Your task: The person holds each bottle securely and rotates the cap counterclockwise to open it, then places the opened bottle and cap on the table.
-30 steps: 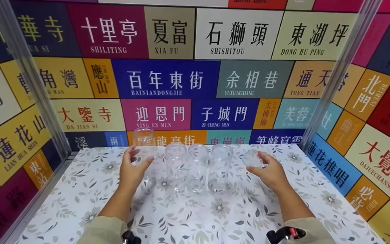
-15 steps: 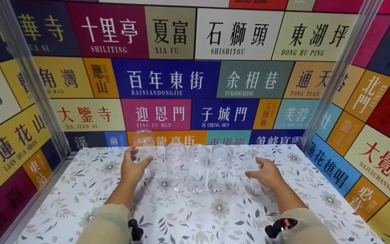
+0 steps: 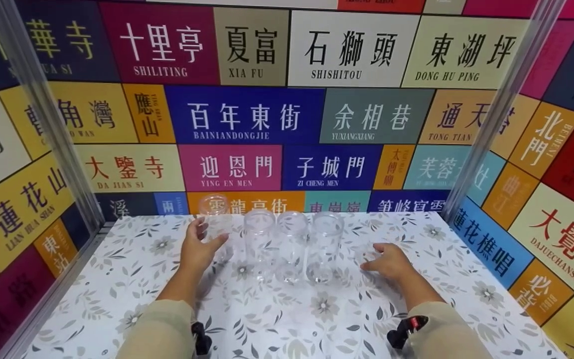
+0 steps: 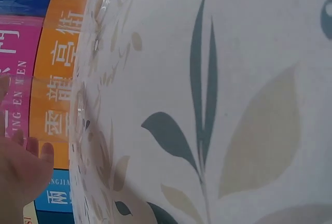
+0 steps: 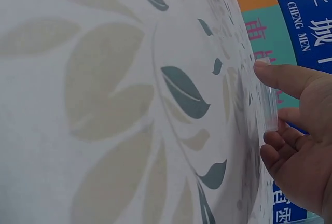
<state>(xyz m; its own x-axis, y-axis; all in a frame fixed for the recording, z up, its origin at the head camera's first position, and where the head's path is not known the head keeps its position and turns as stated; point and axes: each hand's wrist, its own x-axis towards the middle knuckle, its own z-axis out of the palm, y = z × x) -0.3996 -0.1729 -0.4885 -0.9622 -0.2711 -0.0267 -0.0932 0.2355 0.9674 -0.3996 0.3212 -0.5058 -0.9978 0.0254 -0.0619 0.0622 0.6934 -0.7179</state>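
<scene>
In the head view, my left hand [image 3: 200,247] holds a tall clear plastic jar [image 3: 215,205] at the left end of a row, fingers and thumb around its side. Three similar clear jars stand to its right: one jar [image 3: 259,239], a middle jar [image 3: 292,242] and a right jar [image 3: 325,239]. Right of them, my right hand [image 3: 391,262] pinches a clear round lid [image 3: 368,253] just over the table. From the right wrist, the lid [image 5: 270,102] shows edge-on between thumb and fingers. The left wrist view catches only part of the left hand [image 4: 23,169].
Everything stands on a table with a white leaf-and-flower cloth [image 3: 287,319]. Behind it rises a wall [image 3: 247,117] of coloured panels with Chinese lettering. Clear upright posts stand at both back corners, the left post [image 3: 53,114] and the right post [image 3: 501,109].
My left hand and its jar have come down slightly, the jar's top now lower. My right hand has lowered with the lid, which is tilted flatter. The three standing jars stay put.
</scene>
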